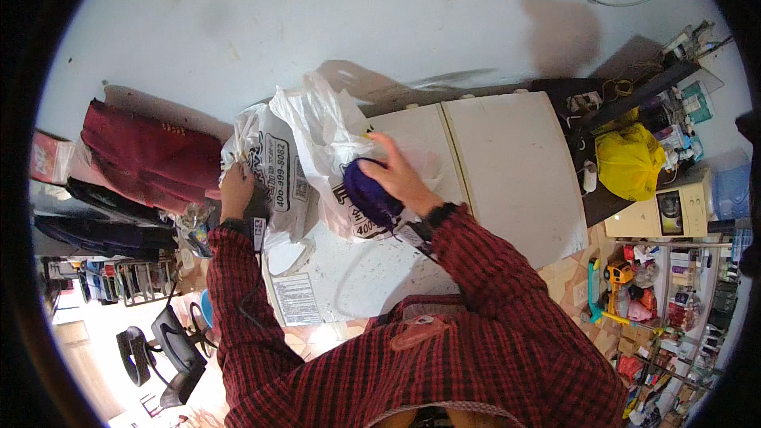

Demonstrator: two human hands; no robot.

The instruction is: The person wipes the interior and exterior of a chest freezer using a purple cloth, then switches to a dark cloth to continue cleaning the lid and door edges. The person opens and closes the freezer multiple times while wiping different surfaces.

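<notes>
Before me is a white, worn surface [511, 172] with a seam across it. Two white plastic bags with dark print stand side by side at its left part. My left hand [236, 187] grips the gathered top of the left bag [285, 172]. In my right hand [398, 175] is a dark purple pouch-like item [365, 190], held between thumb and fingers against the right bag [324, 137]. What lies inside the bags is hidden.
Dark red cloth [154, 154] hangs at the left by the wall. At the right are a yellow bag [630, 160], a cream appliance [692, 208] and crowded shelves [684, 309]. An office chair [178, 345] stands at the lower left. A printed sheet [295, 299] is on the surface's near left corner.
</notes>
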